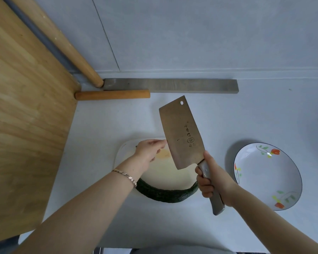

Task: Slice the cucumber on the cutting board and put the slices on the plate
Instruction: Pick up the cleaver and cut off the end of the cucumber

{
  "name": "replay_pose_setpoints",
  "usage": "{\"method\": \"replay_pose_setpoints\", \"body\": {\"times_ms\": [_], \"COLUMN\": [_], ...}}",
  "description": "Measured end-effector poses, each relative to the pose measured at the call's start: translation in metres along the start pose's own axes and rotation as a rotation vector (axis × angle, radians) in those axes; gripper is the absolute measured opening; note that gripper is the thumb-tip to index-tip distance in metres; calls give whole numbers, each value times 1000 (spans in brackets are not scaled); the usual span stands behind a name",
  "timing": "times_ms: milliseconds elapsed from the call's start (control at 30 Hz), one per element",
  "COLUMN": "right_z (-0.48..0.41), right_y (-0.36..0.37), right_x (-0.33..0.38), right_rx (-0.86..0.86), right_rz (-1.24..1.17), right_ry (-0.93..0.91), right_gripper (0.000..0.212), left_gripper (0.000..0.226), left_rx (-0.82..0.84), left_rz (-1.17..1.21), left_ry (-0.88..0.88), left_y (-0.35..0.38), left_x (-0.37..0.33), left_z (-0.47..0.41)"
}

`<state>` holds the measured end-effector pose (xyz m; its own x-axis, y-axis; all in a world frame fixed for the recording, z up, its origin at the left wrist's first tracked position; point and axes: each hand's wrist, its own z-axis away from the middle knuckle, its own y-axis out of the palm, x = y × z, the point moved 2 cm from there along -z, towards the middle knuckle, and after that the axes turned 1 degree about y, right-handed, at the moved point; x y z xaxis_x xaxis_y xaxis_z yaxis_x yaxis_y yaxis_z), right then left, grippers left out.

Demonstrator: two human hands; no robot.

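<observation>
Overhead, right hand (212, 177) clamped on cleaver (182, 134) — blade stamped with Chinese characters, left hand (148, 150) open — fingertips at blade edge

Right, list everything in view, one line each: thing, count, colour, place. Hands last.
cucumber: 1, dark green, whole, along the board's near edge
board: 1, white, centre of the counter
cleaver: 1, steel, held up over the board
plate: 1, white with flowers, blue rim, right of the board, no slices in it
rolling pins: 2, light wood, one flat at the back, one leaning on the wall
grey bar: 1, grey, along the back wall
wood panel: 1, light wood, left side
bracelet: 1, rose gold, left wrist
left hand: open, over the board, fingertips by the blade
right hand: gripping the cleaver handle
</observation>
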<state>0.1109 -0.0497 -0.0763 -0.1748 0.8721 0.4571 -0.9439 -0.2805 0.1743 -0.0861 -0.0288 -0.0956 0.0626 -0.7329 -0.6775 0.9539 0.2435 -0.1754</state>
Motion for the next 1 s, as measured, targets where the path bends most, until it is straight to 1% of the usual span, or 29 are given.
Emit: {"method": "replay_pose_setpoints", "body": {"times_ms": [33, 67, 100, 167, 200, 233, 267, 367, 433, 600, 667, 733, 800, 833, 933, 967, 1000], "right_z": [0, 0, -1, -2, -2, -2, -3, -2, -3, -3, -3, -2, -1, -1, 4, 5, 7], "right_y": [-1, -2, -3, -5, -6, -6, -7, -6, -6, -8, -8, -8, -9, -10, -16, -19, -24], "right_x": [0, 0, 0, 2, 2, 3, 3, 3, 2, 0, -1, 0, 0, 0, 1, 2, 2], "right_rx": [-7, -21, -39, -74, -90, -103, -116, -135, -147, -160, -164, -168, -173, -177, -205, -224, -249], "right_rz": [5, 19, 39, 79, 93, 108, 124, 163, 165, 161, 172, 184, 201, 210, 261, 290, 321], "right_ry": [-2, -8, -16, -35, -41, -47, -54, -70, -75, -75, -75, -79, -85, -89, -116, -134, -154], "right_gripper": [57, 57, 56, 56, 55, 55, 54, 53, 53, 53, 53, 53, 53, 53, 55, 55, 55], "left_gripper": [11, 9, 10, 14, 15, 15, 16, 19, 20, 21, 22, 20, 15, 16, 33, 35, 32], "left_rx": [-22, -67, -133, -328, -396, -421, -412, -334, -298, -189, -183, -242, -351, -384, -441, -443, -397], "left_rz": [-3, -70, -224, -668, -858, -993, -1095, -1335, -1360, -1232, -1185, -1169, -1176, -1191, -1188, -1175, -1165], "left_ry": [23, 97, 217, 487, 574, 613, 613, 568, 557, 583, 583, 616, 685, 718, 840, 896, 963], "left_y": [-2, -7, -13, -29, -37, -44, -49, -55, -56, -58, -61, -64, -68, -70, -67, -62, -55], "left_x": [0, 0, 1, 3, 4, 7, 9, 17, 19, 24, 26, 25, 21, 19, 15, 16, 20], "left_z": [-1, -3, -4, -7, -9, -14, -19, -35, -39, -35, -34, -31, -23, -20, -4, 2, 8]}}
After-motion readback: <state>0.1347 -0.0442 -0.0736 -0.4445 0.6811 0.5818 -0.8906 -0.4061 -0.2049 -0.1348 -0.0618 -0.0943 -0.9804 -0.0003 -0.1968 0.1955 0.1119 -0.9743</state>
